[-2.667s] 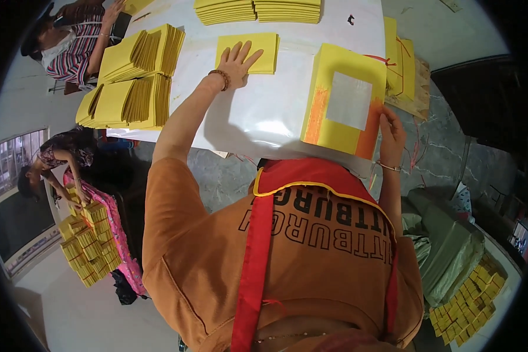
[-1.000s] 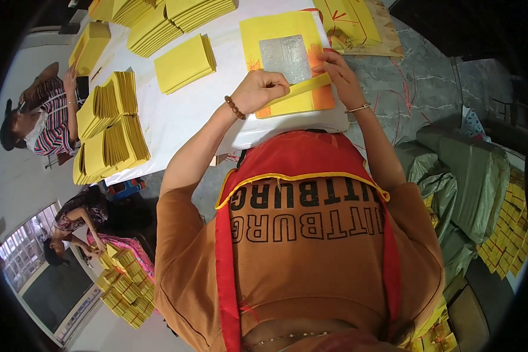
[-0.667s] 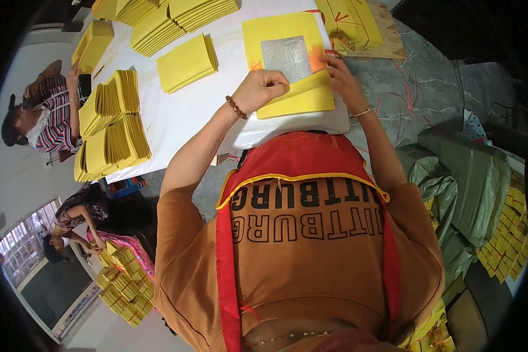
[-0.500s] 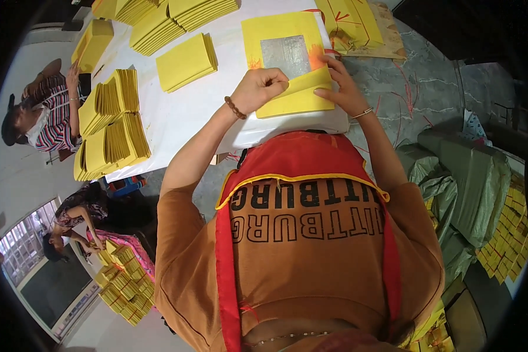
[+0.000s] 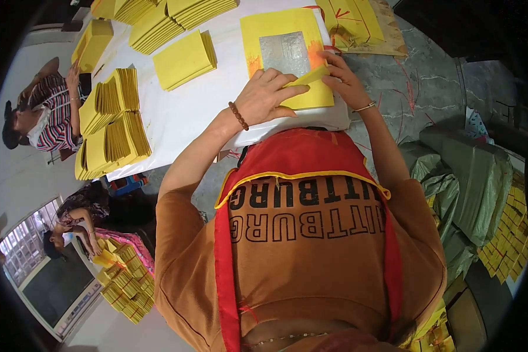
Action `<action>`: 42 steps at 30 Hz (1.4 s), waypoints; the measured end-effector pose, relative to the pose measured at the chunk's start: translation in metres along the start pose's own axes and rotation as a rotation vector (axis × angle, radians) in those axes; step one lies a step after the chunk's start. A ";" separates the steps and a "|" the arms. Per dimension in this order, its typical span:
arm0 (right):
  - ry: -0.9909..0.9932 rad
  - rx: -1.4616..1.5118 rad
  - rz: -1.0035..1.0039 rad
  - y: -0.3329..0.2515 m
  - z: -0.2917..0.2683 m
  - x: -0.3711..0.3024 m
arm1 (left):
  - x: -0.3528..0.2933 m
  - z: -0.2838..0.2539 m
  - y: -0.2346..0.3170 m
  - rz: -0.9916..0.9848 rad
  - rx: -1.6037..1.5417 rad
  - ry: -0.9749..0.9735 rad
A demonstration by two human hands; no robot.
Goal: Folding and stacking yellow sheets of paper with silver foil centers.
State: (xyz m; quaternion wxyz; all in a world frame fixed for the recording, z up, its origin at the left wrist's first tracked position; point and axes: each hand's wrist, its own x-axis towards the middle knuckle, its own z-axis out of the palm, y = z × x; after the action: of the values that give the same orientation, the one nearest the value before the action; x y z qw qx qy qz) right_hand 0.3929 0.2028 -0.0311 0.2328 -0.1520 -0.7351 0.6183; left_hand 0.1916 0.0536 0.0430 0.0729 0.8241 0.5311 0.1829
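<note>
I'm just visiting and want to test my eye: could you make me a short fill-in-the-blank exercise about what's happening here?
1. A bracelet of round brown ____ circles the wrist of the left hand.
2. The paper at the right hand is mainly ____ in colour.
3. Seen by the wearer, the single small stack lies to the ____ of that paper.
4. The apron is ____ with a yellow trim.

Missing words: beads; yellow; left; red.
</note>
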 end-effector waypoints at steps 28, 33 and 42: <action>0.012 0.059 -0.006 -0.001 -0.002 0.000 | 0.008 -0.004 0.001 -0.044 -0.262 0.086; 0.017 0.045 0.001 -0.004 -0.001 -0.001 | 0.005 -0.001 0.002 0.003 -0.152 0.088; -0.023 0.161 -0.042 0.004 -0.005 -0.002 | 0.003 -0.003 0.010 0.181 0.104 0.110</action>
State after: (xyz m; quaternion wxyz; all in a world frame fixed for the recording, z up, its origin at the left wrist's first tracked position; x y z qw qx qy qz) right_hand 0.3965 0.2069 -0.0347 0.2488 -0.1104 -0.6885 0.6722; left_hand 0.2001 0.0520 0.0496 -0.0159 0.8600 0.4667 0.2057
